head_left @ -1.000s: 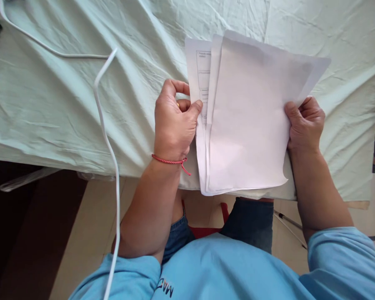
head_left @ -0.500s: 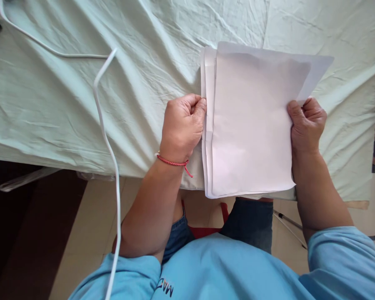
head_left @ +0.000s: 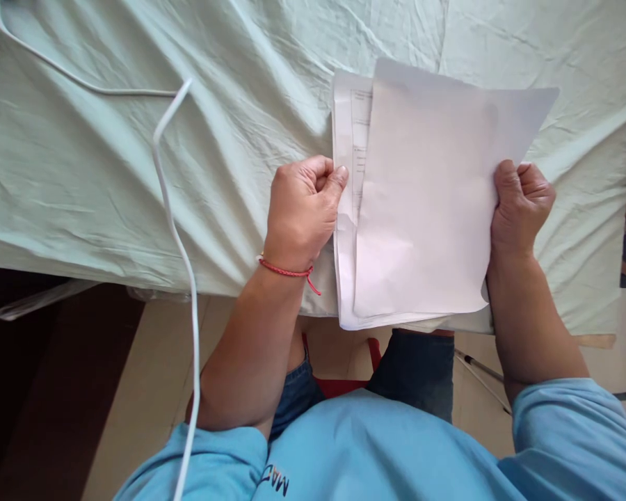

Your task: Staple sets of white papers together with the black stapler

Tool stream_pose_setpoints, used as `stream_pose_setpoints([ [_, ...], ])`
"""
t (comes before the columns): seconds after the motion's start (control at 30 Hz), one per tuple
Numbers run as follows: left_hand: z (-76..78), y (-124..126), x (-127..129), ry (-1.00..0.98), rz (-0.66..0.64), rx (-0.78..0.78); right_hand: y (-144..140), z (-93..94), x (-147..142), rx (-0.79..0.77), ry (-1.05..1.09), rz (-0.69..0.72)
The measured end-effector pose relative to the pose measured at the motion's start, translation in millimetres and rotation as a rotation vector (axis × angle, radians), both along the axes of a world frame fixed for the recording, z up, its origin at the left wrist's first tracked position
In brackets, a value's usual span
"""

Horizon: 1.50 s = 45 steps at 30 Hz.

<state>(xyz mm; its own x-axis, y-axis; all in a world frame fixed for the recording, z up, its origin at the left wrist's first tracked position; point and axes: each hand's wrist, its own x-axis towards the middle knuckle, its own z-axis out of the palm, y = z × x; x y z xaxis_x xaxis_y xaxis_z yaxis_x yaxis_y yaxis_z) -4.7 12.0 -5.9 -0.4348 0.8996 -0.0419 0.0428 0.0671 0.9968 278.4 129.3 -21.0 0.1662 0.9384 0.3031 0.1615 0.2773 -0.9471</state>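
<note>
Two hands held one sheaf of papers (head_left: pixel 422 209) over the near edge of the counter (head_left: pixel 135 174), which was draped in a pale green cloth (head_left: pixel 250 83). I watched the left hand (head_left: pixel 302 212) pinch the sheaf's left edge, thumb and fingers (head_left: pixel 339 179) closed narrow on the lower sheet, where lines of print showed along the exposed strip. On the opposite edge of the sheaf, the right hand (head_left: pixel 522 205) was curled tight, thumb on top, gripping the blank upper sheet. That top sheet sat skewed to the right of the printed one below it. A red string bracelet (head_left: pixel 286 270) ringed the left wrist, just below the sheaf's left edge. Well left of the papers, a white cable (head_left: pixel 174 229) ran across the cloth and dropped past the counter's edge. Below the sheaf I saw a blue shirt (head_left: pixel 375 452).
</note>
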Motion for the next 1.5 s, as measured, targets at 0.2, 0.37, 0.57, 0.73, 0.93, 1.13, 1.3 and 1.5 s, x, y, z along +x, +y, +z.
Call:
stream_pose_setpoints([
  [0.2, -0.3, 0.5, 0.6, 0.001, 0.028, 0.004, 3.6, 3.6, 6.1, 0.035, 0.048, -0.05],
  [0.37, -1.3, 0.9, 1.4, -0.016, 0.02, 0.011, 1.1, 4.4, 3.5, 0.021, 0.029, -0.004],
  [0.57, -8.4, 4.0, 5.2, -0.033, -0.034, 0.09, -11.1, 10.6, -6.6, -0.038, 0.009, 0.074],
  [0.73, -9.6, 4.7, 5.3, 0.011, -0.075, 0.105, -15.6, 13.3, -8.3, -0.074, -0.044, 0.11],
  [0.93, -6.9, 5.0, 6.8, -0.014, -0.073, 0.1, -15.6, 12.8, -7.7, -0.103, -0.014, 0.122],
  [1.13, -5.3, 4.1, 7.8, -0.055, -0.056, 0.072, -17.2, 13.0, -9.7, -0.131, -0.014, 0.123],
  [1.3, -1.2, 1.9, 8.5, -0.129, -0.065, 0.036, -17.2, 12.0, -9.9, -0.13, -0.024, 0.12],
  [1.5, -3.3, 1.1, 8.2, -0.149, -0.101, 0.045, -17.8, 14.4, -10.7, -0.127, -0.038, 0.131],
])
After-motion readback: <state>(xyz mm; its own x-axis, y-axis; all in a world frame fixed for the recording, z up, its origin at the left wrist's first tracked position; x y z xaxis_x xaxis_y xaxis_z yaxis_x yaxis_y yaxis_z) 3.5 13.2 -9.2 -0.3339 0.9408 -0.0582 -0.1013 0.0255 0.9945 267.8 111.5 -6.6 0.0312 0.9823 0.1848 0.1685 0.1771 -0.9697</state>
